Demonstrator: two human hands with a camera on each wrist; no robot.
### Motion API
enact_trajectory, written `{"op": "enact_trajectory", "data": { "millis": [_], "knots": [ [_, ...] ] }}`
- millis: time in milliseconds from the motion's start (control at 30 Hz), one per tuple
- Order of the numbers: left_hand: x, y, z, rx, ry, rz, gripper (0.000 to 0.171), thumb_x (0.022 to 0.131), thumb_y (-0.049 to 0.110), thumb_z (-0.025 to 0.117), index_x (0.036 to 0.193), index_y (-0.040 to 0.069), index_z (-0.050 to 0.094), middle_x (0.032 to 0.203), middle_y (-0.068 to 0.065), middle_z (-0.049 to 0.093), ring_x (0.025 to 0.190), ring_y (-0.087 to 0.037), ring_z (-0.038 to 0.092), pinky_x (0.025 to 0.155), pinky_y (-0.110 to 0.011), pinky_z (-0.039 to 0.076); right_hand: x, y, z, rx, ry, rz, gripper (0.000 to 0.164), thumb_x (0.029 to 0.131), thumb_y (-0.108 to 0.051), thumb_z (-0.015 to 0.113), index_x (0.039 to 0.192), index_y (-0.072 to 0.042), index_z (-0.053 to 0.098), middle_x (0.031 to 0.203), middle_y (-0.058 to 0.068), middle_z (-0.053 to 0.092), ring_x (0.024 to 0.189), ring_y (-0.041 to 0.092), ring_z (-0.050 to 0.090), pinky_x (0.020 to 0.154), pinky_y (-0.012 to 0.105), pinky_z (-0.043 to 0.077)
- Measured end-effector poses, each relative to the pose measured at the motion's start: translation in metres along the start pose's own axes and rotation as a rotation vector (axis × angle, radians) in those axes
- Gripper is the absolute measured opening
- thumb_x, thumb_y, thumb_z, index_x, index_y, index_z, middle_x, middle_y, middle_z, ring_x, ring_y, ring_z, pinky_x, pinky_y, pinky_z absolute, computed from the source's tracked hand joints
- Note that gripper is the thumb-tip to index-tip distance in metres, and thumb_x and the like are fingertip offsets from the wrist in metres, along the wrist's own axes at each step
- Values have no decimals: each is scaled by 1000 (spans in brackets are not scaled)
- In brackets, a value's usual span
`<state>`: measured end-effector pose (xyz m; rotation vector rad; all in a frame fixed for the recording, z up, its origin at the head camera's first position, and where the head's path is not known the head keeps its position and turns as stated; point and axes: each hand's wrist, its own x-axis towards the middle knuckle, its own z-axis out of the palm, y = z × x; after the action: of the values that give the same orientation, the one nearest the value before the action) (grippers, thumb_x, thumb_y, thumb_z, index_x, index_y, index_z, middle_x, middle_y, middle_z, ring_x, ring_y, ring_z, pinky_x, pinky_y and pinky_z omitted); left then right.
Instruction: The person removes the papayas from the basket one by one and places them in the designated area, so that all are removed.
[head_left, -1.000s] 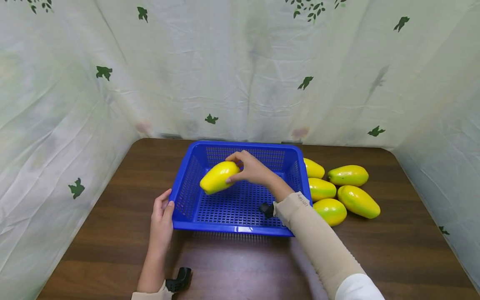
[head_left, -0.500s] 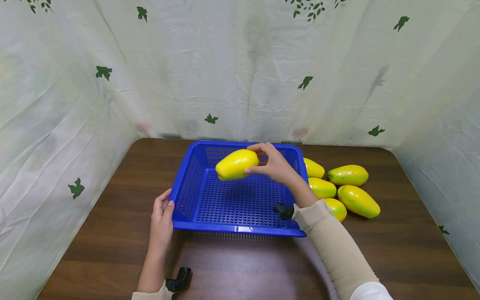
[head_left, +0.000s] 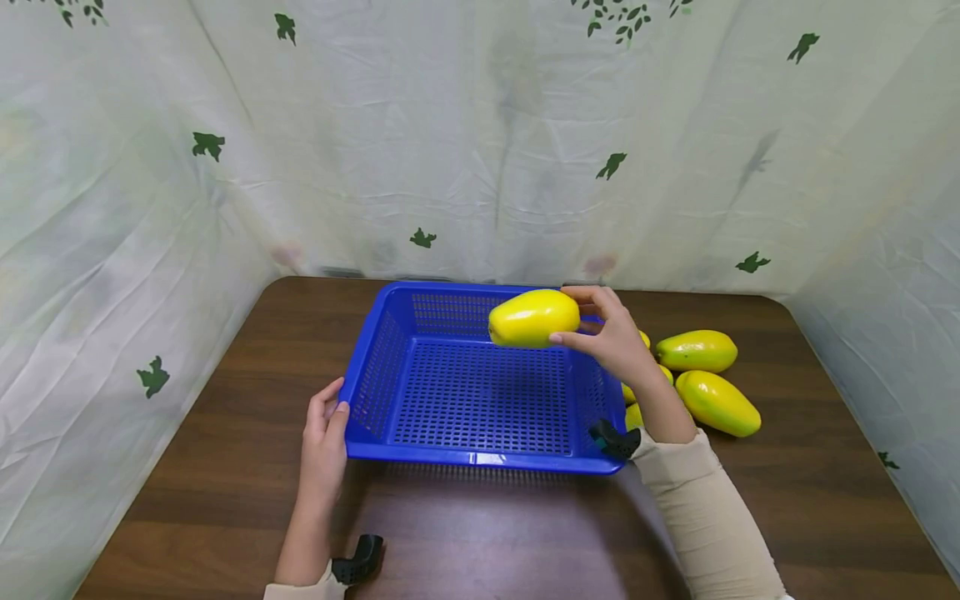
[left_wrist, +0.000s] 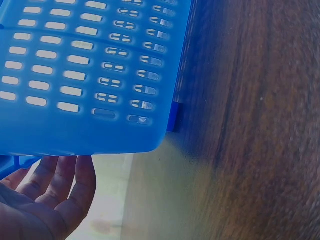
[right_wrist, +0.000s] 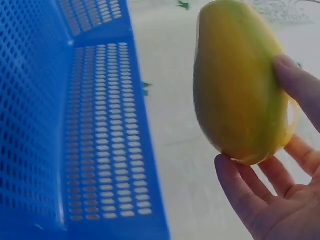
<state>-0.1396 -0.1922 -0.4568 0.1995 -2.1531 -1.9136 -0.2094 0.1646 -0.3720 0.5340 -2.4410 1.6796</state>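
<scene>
My right hand (head_left: pixel 617 343) holds a yellow papaya (head_left: pixel 531 318) between thumb and fingers, above the right back part of a blue plastic basket (head_left: pixel 450 458). In the right wrist view, the papaya (right_wrist: pixel 240 85) shows green streaks, with the thumb on its side and fingertips at its lower end. The left hand (head_left: pixel 324 442) grips the basket's left rim near the front corner. Its fingers (left_wrist: pixel 82 185) curl at the rim in the left wrist view, beside the slotted basket wall (left_wrist: pixel 75 130). No fruit lies on the basket's perforated floor.
Right of the basket, several more papayas (head_left: pixel 717 403) lie on the brown wooden table (head_left: pixel 825 500), some partly hidden by the right hand and wrist. A pale curtain (head_left: pixel 495 167) with green bird shapes surrounds the table's back and sides.
The right hand has lifted the papaya up from low inside the basket and carried it rightward toward the right back rim. The left hand and the basket have stayed in place.
</scene>
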Motion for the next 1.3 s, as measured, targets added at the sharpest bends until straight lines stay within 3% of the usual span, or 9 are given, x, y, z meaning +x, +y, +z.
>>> {"op": "enact_trajectory", "data": {
  "millis": [167,600,967,1167,1300],
  "knots": [
    [0,0,0,6,1,-2,35,97,14,35,131,7,39,113,-14,49,92,-17,49,71,-18,42,-14,8,-16,0,81,-12,58,74,-12,73,126,-8,49,116,7,41,102,24,47,84,29,44],
    [-1,1,0,-3,10,-8,35,97,13,36,131,6,39,110,-14,49,88,-15,51,69,-19,43,-67,22,-53,-5,271,-6,52,76,0,69,122,1,46,113,6,41,98,19,45,79,16,43],
    [1,0,1,-27,6,0,34,97,11,35,130,6,39,111,-13,49,90,-17,49,70,-18,42,-111,38,-73,-179,396,138,57,75,-2,70,126,2,43,113,5,39,99,12,44,77,11,41],
    [0,0,1,-31,-1,5,35,97,12,36,130,5,39,111,-14,49,90,-18,50,70,-19,43,-134,55,-80,-187,433,201,57,76,-5,71,127,-3,45,114,5,37,99,12,42,76,10,41],
    [1,-1,1,-36,1,5,34,97,11,36,130,5,39,110,-13,50,90,-18,50,70,-19,43,-152,82,-89,-160,447,177,59,74,0,71,127,-5,46,117,4,37,100,10,44,74,10,42]
  ]
}}
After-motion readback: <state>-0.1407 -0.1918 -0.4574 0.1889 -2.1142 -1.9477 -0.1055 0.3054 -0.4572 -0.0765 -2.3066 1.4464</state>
